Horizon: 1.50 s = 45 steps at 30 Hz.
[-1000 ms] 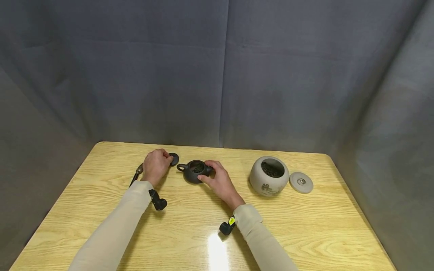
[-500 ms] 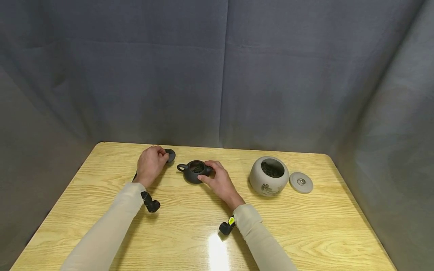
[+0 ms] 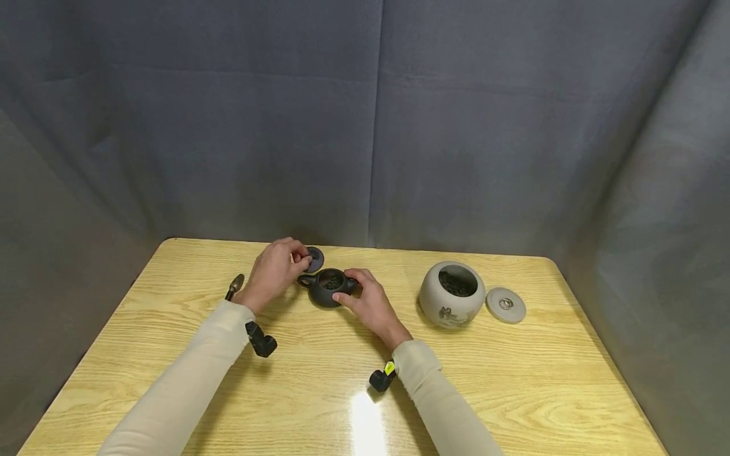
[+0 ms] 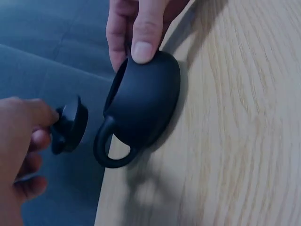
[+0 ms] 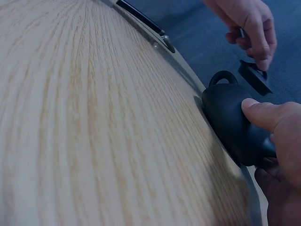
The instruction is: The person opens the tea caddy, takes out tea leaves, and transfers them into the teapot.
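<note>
Between thumb and fingers, my left hand [image 3: 277, 269] pinches the knob of a small dark teapot lid [image 4: 74, 123]. In the left wrist view the lid hangs in the air, apart from the pot and a little to the side of its handle. The dark teapot [image 3: 325, 296] stands on the table with its top uncovered and dark tea leaves inside. My right hand [image 3: 372, 304] grips the teapot around its spout side, the thumb [image 5: 258, 110] on its body. Most of the spout is hidden by that hand.
On the right stands a round grey tea jar [image 3: 439, 303] holding dark leaves, with its flat lid [image 3: 506, 306] beside it. A thin dark-handled tool [image 3: 234, 286] lies left of my left hand, partly covered by the forearm. A grey curtain [image 3: 365, 126] hangs behind the wooden table [image 3: 319, 380].
With the teapot lid in its fingers, my left hand first drew back slightly left, then moved right toward the teapot. The right hand and teapot have stayed in place.
</note>
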Available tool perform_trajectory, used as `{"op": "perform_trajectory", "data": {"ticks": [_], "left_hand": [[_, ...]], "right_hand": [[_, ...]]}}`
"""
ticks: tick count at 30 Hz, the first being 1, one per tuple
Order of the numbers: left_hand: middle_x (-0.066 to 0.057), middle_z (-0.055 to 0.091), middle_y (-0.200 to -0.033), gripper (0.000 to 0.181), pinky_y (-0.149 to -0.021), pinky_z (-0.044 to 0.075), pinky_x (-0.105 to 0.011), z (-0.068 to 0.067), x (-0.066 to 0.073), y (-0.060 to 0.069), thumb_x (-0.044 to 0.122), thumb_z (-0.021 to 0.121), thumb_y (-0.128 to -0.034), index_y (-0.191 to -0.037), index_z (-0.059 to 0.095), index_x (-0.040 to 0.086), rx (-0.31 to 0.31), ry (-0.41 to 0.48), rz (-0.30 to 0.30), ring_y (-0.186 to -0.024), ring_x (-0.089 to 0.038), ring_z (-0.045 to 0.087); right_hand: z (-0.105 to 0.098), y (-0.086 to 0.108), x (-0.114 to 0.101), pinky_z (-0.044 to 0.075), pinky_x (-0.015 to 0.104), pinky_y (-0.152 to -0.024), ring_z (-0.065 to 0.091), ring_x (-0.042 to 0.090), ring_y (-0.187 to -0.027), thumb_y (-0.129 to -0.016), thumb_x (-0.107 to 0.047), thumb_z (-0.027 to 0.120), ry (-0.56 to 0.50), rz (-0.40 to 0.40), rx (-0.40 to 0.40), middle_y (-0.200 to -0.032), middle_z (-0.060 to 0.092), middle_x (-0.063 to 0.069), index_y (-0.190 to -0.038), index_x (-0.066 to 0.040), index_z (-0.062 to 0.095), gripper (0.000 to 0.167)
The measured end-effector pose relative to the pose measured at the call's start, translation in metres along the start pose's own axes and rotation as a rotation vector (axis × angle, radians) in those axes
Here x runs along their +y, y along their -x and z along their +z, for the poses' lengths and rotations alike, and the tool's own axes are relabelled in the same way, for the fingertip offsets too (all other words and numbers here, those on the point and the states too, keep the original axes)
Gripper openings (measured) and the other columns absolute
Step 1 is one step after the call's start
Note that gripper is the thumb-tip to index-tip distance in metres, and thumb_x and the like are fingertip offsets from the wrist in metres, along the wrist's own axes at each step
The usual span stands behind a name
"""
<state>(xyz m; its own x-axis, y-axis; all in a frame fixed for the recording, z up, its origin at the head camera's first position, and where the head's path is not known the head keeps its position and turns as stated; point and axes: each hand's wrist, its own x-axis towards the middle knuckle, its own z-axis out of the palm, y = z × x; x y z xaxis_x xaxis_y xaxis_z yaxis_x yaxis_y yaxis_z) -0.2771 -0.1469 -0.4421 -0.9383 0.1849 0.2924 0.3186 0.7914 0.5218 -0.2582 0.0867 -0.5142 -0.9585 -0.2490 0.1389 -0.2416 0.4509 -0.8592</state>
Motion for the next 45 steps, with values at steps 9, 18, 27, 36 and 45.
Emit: {"op": "perform_trajectory", "data": {"ticks": [9,18,27,36,45], "left_hand": [[-0.001,0.065,-0.092,0.011,-0.076,0.05,-0.036,0.004,0.014,-0.002,0.021,0.074,-0.1016,-0.101,0.076,0.01,-0.135,-0.063,0.189,-0.085,-0.018,0.057],[-0.001,0.073,-0.101,0.01,-0.085,0.058,-0.043,0.009,0.023,-0.003,0.022,0.073,-0.103,-0.103,0.077,0.012,-0.201,-0.119,0.293,-0.097,-0.02,0.067],[-0.004,0.076,-0.109,0.012,-0.089,0.06,-0.044,0.014,0.024,-0.004,0.022,0.072,-0.1037,-0.105,0.078,0.012,-0.224,-0.125,0.297,-0.102,-0.023,0.071],[-0.004,0.074,-0.108,0.011,-0.088,0.06,-0.043,0.013,0.021,-0.002,0.02,0.072,-0.1032,-0.105,0.079,0.011,-0.223,-0.141,0.31,-0.098,-0.022,0.069],[-0.003,0.074,-0.105,0.01,-0.086,0.06,-0.043,0.017,0.017,-0.001,0.021,0.073,-0.1027,-0.104,0.079,0.013,-0.226,-0.156,0.302,-0.096,-0.02,0.069]], "right_hand": [[0.0,0.0,-0.001,0.048,0.049,-0.118,0.058,0.03,-0.139,-0.097,-0.029,0.081,-0.01,0.003,-0.018,-0.149,0.058,0.012,-0.146,-0.008,0.061,0.057],[0.0,0.0,-0.002,0.049,0.048,-0.117,0.059,0.029,-0.137,-0.098,-0.029,0.08,-0.028,0.006,-0.021,-0.147,0.058,0.012,-0.147,-0.008,0.06,0.057],[-0.001,0.002,-0.001,0.049,0.048,-0.117,0.06,0.029,-0.137,-0.097,-0.029,0.081,-0.034,0.006,-0.016,-0.146,0.059,0.012,-0.147,-0.007,0.06,0.058],[0.0,0.003,-0.001,0.048,0.048,-0.118,0.059,0.029,-0.139,-0.098,-0.03,0.08,-0.027,0.006,-0.027,-0.148,0.057,0.011,-0.148,-0.007,0.059,0.059],[0.001,0.003,-0.002,0.05,0.047,-0.116,0.06,0.029,-0.138,-0.097,-0.029,0.081,-0.008,0.003,-0.02,-0.148,0.058,0.013,-0.148,-0.006,0.059,0.059]]}}
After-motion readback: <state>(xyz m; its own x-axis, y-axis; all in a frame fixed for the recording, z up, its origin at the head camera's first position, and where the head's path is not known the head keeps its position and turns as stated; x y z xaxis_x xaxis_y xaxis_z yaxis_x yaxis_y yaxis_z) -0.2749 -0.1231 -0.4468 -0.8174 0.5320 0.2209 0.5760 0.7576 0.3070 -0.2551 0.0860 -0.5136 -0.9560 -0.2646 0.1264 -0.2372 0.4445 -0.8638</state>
